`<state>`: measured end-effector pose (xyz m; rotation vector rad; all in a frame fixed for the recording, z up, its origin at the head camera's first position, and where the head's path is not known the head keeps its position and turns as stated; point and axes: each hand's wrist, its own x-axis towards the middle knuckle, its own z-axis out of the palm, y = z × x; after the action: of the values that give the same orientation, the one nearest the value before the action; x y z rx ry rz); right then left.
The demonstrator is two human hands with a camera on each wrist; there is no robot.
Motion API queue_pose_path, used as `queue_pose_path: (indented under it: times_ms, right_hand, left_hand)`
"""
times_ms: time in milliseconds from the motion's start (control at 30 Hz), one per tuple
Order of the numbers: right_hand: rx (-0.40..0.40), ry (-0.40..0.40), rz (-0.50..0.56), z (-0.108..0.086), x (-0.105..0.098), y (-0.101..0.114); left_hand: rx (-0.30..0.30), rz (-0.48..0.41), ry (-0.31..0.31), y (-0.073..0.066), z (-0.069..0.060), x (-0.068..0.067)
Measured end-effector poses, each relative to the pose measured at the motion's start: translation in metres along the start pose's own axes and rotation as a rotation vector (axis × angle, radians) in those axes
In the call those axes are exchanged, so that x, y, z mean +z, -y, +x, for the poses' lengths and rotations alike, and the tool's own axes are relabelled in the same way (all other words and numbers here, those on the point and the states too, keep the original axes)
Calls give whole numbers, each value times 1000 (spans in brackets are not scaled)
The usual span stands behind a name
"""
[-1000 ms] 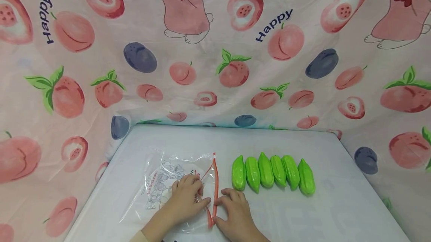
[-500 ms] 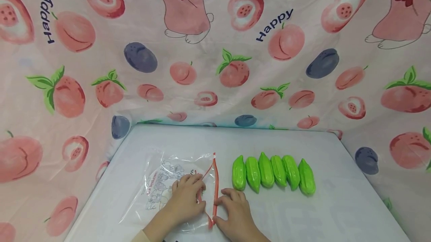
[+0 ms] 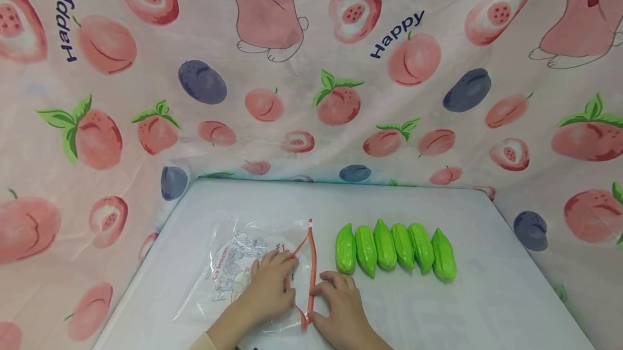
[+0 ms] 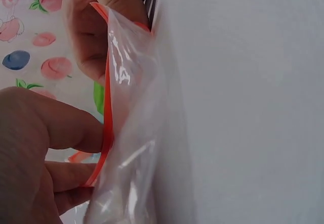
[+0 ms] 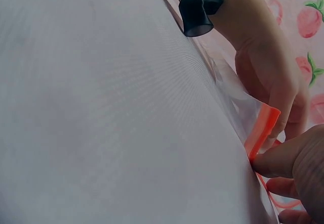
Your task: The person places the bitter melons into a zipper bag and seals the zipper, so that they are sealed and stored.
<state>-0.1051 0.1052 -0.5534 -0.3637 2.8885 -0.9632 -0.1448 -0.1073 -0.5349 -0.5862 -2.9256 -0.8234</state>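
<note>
A clear zip bag (image 3: 243,242) with printed drawings and red zip edges lies flat on the left half of the table, its mouth facing right. My left hand (image 3: 272,285) lies over the bag near the mouth. Its thumb and fingers hold the upper red edge (image 4: 108,107) back, so the two edges stand apart. Just right of the mouth, my right hand (image 3: 340,306) holds the lower red edge (image 3: 313,263) with thumb and fingertips. Several green ridged fruits (image 3: 385,247), like star fruits, lie in a row beyond the right hand. The left palm is hidden.
The white table (image 3: 477,306) reaches back to a hanging cloth (image 3: 302,96) printed with peaches and rabbits, which also closes off both sides. A black device (image 5: 197,14) sits on the left wrist.
My left thumb has drawn back to the left with the upper red edge, and the mouth gapes a little wider. The right hand and the green fruits stay put.
</note>
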Motion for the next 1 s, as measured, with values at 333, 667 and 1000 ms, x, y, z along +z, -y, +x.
queue_pose_path:
  times_ms: [333,667,1000]
  right_hand:
    - [-17,-32,-11,-1,1,-2]
    - [-7,-31,0,-2,0,2]
    - [-70,-87,-30,-1,4,4]
  left_hand:
    - [35,-34,-12,8,1,-5]
    - [21,-24,-26,16,2,-7]
    - [6,33,-15,10,1,3]
